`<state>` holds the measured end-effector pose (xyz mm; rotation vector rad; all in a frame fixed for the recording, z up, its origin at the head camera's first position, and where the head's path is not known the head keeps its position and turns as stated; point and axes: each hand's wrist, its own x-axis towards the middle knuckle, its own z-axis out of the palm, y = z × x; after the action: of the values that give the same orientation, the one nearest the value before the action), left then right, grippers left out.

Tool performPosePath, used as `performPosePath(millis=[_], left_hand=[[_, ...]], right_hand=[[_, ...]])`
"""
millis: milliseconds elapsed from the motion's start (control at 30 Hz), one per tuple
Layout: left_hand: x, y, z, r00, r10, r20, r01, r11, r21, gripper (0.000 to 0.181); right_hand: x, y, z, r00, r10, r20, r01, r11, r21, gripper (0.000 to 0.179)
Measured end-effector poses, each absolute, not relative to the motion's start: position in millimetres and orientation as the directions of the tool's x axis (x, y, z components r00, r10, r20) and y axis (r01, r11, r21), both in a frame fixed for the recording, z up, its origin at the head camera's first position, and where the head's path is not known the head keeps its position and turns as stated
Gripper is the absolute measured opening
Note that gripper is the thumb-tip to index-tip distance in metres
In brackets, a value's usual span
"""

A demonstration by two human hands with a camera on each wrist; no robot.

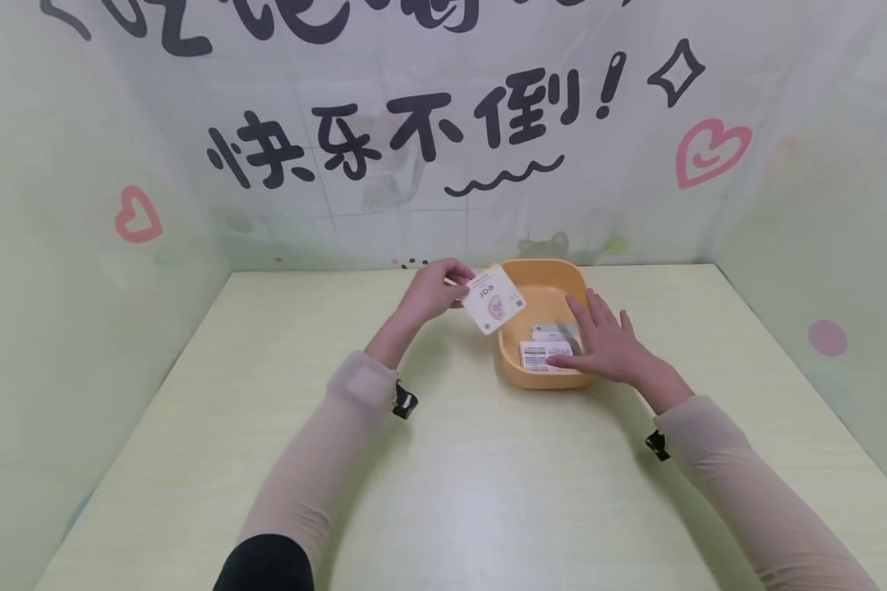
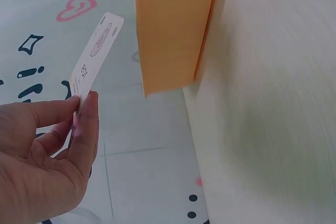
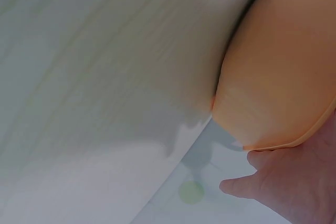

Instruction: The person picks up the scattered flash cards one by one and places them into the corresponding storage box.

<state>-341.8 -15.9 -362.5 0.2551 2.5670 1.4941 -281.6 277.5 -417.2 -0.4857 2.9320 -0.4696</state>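
Observation:
A white card [image 1: 494, 300] printed with "ear" and a small ear picture is pinched between the thumb and fingers of my left hand [image 1: 430, 291], beside the left rim of an orange bin [image 1: 512, 379]. In the left wrist view the card [image 2: 100, 51] stands tilted, its lower end between thumb and fingers [image 2: 86, 129]. My right hand [image 1: 609, 341] is spread over the bin's right rim, fingers apart. Inside the bin lie a printed white card [image 1: 538, 356] and a greyish one [image 1: 550, 331], partly behind my right hand. The right wrist view shows that hand [image 3: 294, 179] against the bin's edge [image 3: 294, 142].
The bin stands on a pale wooden table [image 1: 488, 476] near its back edge. Behind it hangs a white sheet [image 1: 384, 189] with black lettering and pink hearts, and similar covering lines both sides. A black round object [image 1: 266, 562] shows at the bottom left.

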Motion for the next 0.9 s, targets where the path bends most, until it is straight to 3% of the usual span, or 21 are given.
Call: performPosePath(millis=[233,500,900], left_hand=[[-336.0,19.9,-371.2,-0.952,0.305,-0.038,0.131,0.516,0.846,0.024],[-326.0,52.8,-386.7,-0.923,0.379,-0.060,0.214,0.638,0.740,0.021],[-320.6,61.4,-383.7,-0.874,0.479,-0.089,0.341,0.733,0.589,0.023]], right_hand=[[-281.8,279.4,-416.7,-0.939,-0.332,-0.086,-0.287,0.898,-0.334,0.114],[-281.8,284.9,-407.5,-0.945,-0.312,-0.100,-0.253,0.888,-0.385,0.112],[-294.3,297.5,-380.7,-0.957,-0.277,-0.087,-0.228,0.901,-0.368,0.110]])
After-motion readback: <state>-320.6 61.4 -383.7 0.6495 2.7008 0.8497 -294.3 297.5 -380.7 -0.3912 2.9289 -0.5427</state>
